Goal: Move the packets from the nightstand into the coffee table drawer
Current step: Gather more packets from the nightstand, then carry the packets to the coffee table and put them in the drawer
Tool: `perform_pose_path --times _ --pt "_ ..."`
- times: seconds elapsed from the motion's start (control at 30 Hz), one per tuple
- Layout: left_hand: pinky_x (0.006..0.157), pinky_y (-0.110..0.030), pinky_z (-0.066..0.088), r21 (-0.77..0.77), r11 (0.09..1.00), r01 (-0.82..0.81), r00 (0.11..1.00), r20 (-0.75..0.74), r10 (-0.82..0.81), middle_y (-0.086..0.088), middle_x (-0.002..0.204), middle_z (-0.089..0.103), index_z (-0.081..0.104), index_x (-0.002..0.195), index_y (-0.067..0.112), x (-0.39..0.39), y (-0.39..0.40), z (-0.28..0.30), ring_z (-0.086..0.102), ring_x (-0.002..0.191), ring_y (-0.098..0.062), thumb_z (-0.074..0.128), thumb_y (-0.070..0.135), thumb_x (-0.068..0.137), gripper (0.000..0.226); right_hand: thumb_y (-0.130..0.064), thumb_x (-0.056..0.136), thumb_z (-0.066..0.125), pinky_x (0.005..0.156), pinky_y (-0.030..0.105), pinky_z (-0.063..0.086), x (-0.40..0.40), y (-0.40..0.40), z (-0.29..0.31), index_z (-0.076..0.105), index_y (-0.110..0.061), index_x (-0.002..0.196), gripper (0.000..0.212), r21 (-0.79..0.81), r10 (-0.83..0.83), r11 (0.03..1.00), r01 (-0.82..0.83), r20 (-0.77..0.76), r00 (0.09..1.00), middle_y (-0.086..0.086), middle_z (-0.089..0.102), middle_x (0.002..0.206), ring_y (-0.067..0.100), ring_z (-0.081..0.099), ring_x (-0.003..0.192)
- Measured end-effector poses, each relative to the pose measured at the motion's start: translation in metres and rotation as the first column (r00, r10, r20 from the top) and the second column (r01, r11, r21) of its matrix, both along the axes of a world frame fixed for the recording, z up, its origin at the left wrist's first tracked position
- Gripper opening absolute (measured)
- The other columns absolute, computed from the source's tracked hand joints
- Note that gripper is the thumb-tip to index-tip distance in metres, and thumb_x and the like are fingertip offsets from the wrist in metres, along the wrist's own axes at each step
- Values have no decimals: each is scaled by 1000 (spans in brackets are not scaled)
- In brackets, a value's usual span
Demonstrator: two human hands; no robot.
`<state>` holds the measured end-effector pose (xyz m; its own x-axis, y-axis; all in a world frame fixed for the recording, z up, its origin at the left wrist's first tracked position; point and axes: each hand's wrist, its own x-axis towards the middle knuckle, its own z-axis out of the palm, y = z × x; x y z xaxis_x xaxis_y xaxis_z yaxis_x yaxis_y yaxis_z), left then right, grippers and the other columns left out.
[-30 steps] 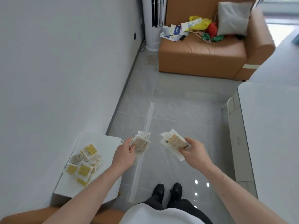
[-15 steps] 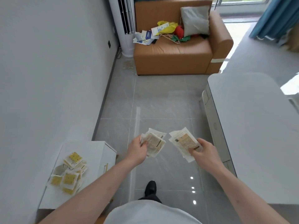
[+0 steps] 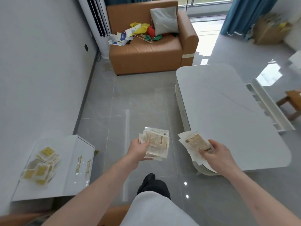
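Note:
My left hand point(image 3: 138, 150) grips a stack of clear packets with tan contents point(image 3: 156, 142), held over the grey floor. My right hand point(image 3: 216, 154) grips a second stack of packets point(image 3: 193, 143) at the near left corner of the white coffee table point(image 3: 228, 115). Several more yellow packets point(image 3: 40, 167) lie in a loose pile on the white nightstand point(image 3: 65, 154) at the lower left. An open drawer point(image 3: 268, 105) sticks out on the coffee table's far right side. Another drawer front point(image 3: 182, 108) on the table's left side looks closed.
An orange sofa point(image 3: 146, 53) with a grey cushion and scattered papers stands at the back, a tall white air conditioner point(image 3: 97, 22) beside it. A wooden stool point(image 3: 291, 103) is at the right edge. Grey tiled floor point(image 3: 130, 103) lies between nightstand and table.
The view has turned to the right, so the coffee table fills more of the frame and its open drawer shows. Both hands, still holding packets, are closer to the table.

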<state>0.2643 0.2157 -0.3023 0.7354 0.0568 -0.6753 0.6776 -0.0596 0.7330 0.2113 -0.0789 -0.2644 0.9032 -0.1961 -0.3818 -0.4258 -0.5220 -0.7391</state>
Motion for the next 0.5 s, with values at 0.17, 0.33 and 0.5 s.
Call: perform_pose_path --times 0.17,0.33,0.5 --pt "66 -45 65 38 998 -39 999 9 39 -11 108 75 67 107 14 -10 -44 5 75 93 -32 60 12 103 8 -16 94 70 66 18 44 -9 -57 9 71 -32 97 17 33 -4 999 3 19 1000 -17 73 93 -2 64 90" --pt "58 -39 63 91 995 -27 999 46 23 -13 108 74 64 115 9 12 -98 1 75 88 -30 61 12 103 13 -18 93 69 63 22 43 -4 -128 12 70 -30 89 13 43 -41 998 40 23 999 -14 72 86 3 65 85" --pt "56 -39 62 86 996 25 998 59 -30 -12 105 74 66 105 13 47 -194 -12 74 86 -29 60 11 103 6 -20 94 69 61 24 44 9 -219 15 69 -28 90 9 9 -85 996 85 3 996 -11 72 87 7 66 82"
